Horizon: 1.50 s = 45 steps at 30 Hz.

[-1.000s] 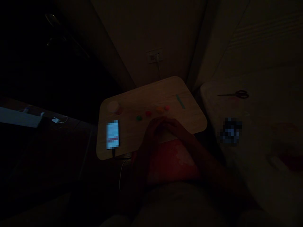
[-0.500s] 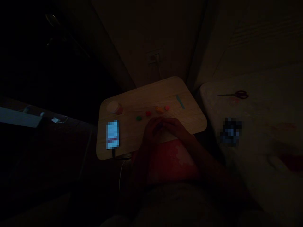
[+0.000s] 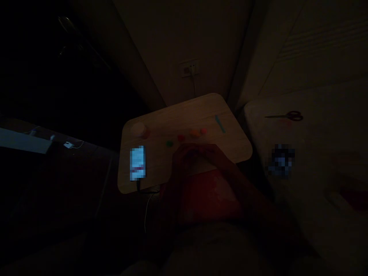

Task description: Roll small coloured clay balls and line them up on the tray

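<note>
The scene is very dark. My left hand (image 3: 183,155) and my right hand (image 3: 212,153) meet over the front part of the small wooden table (image 3: 161,120). Their fingers are curled toward each other, and whatever lies between them is hidden in shadow. Just beyond the fingertips sit a green lump (image 3: 169,143), a red lump (image 3: 181,137), an orange lump (image 3: 195,133) and a pink lump (image 3: 203,131), all small and soft-looking. A flat blue-green strip (image 3: 220,124) lies farther right on the tabletop.
A pale round tub (image 3: 138,129) lies at the table's left, behind a lit phone (image 3: 137,163) with a cable. To the right, scissors (image 3: 287,115) and a blurred dark item (image 3: 280,161) rest on a pale surface (image 3: 316,142). A wall socket (image 3: 189,68) with a plug is behind.
The picture has grown darker and the view has shifted slightly. My fingers have moved a little while the hands stay together. The lumps and strip remain in place on the table.
</note>
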Each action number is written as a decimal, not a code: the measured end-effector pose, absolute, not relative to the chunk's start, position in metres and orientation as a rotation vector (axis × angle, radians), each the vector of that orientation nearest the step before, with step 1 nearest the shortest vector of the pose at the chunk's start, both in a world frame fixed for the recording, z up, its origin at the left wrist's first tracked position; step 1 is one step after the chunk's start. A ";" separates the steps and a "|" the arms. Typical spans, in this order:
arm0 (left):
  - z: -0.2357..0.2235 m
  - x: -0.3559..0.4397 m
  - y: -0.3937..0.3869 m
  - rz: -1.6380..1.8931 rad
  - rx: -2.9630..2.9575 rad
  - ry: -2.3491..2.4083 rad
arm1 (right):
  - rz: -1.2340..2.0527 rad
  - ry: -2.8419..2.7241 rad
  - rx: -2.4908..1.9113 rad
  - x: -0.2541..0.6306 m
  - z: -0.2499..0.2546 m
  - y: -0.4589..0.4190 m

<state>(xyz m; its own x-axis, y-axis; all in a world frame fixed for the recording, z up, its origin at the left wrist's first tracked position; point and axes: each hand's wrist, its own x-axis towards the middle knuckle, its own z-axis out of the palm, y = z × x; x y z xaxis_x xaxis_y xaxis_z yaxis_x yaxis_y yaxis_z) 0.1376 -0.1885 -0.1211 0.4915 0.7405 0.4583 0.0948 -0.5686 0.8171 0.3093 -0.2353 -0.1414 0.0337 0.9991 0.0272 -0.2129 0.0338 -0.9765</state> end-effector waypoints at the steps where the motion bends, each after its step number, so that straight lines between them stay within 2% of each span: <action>1: -0.122 0.137 -0.188 1.092 1.989 0.701 | 1.259 -1.054 -1.053 0.309 -0.139 -0.236; 9: -0.122 0.137 -0.194 1.126 2.140 0.806 | 1.169 -1.272 -1.090 0.303 -0.131 -0.239; 17: -0.125 0.139 -0.193 1.132 2.290 0.683 | 1.115 -1.299 -1.176 0.301 -0.132 -0.238; 34: -0.115 0.138 -0.196 0.964 2.039 0.559 | 1.158 -1.198 -1.079 0.305 -0.137 -0.239; 45: -0.117 0.139 -0.195 0.974 1.939 0.554 | 1.193 -1.204 -1.092 0.305 -0.129 -0.241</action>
